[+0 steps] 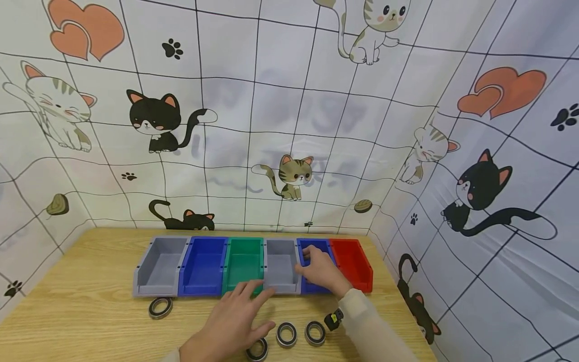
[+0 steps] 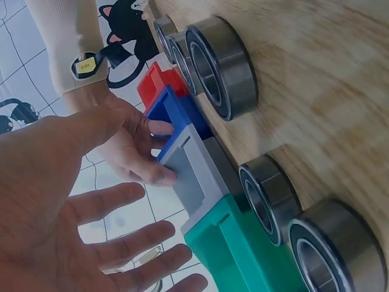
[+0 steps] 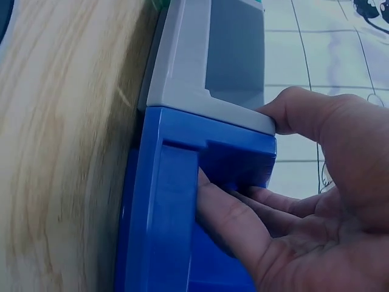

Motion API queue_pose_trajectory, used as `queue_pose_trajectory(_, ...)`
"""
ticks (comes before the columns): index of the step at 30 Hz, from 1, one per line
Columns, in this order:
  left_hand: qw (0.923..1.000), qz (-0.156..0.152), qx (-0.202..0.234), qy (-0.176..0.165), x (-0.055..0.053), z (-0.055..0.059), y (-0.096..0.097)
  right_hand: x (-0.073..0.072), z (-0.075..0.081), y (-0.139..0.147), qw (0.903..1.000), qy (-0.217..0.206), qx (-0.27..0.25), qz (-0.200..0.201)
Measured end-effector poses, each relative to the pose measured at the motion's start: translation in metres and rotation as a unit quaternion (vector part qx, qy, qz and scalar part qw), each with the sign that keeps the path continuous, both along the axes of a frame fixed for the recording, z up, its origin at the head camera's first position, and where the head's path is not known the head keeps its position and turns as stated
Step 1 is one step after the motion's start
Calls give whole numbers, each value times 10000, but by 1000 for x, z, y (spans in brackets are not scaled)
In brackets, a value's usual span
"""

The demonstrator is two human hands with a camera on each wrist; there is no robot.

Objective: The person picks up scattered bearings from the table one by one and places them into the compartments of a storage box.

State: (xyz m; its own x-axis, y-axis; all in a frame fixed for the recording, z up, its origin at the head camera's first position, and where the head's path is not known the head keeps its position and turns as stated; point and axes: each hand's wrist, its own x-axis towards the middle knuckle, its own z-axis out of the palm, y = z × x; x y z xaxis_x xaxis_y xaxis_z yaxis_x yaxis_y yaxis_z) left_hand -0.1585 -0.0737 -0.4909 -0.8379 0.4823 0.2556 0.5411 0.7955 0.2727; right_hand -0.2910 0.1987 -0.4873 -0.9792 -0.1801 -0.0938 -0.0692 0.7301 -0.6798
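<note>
My right hand [image 1: 322, 269] reaches into the blue bin [image 3: 209, 131] second from the right end of the row. Its thumb lies over the edge of the neighbouring grey bin [image 1: 281, 266], and its bent fingers are inside the blue one, gripping the side wall between them. The fingertips are partly hidden. My left hand [image 1: 230, 319] is held with fingers spread and nothing in it, in front of the green bin [image 1: 244, 261]. Partly covered by that hand is a ball bearing [image 1: 258, 350]. Two more bearings, one [image 1: 286, 334] beside another [image 1: 315, 333], lie to its right.
The row also has a red bin [image 1: 350, 261] at the right, plus a blue bin [image 1: 203, 266] and a grey bin [image 1: 163, 266] at the left. Another bearing [image 1: 160, 307] lies before the left grey bin. Cat-print cloth [image 1: 235, 110] surrounds the wooden table [image 1: 99, 311].
</note>
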Motion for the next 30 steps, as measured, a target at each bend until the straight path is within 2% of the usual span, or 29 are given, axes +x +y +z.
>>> queue_pose_trajectory(4,10000,45,-19,12,0,-1,-4,4,1,-5,9998,-74,-150,105)
queue_pose_trajectory(8,9997,219,-4,66,1,-2,-14,6,1,-6,9995,-98,-272,161)
queue_pose_trajectory(18,9937,1111,-97,-71,8,-8,-65,9,4,-5,9982,-254,-549,50)
queue_pose_trajectory(22,9872,1559,-266,-198,8,-9,-93,8,3,-5,9983,-239,-531,52)
queue_pose_trajectory(27,9734,2122,-497,-712,9,-14,-128,6,1,-5,9980,-293,-558,75)
queue_pose_trajectory(30,9657,2335,-546,-1001,10,-17,-142,5,1,-3,9973,-371,-630,17)
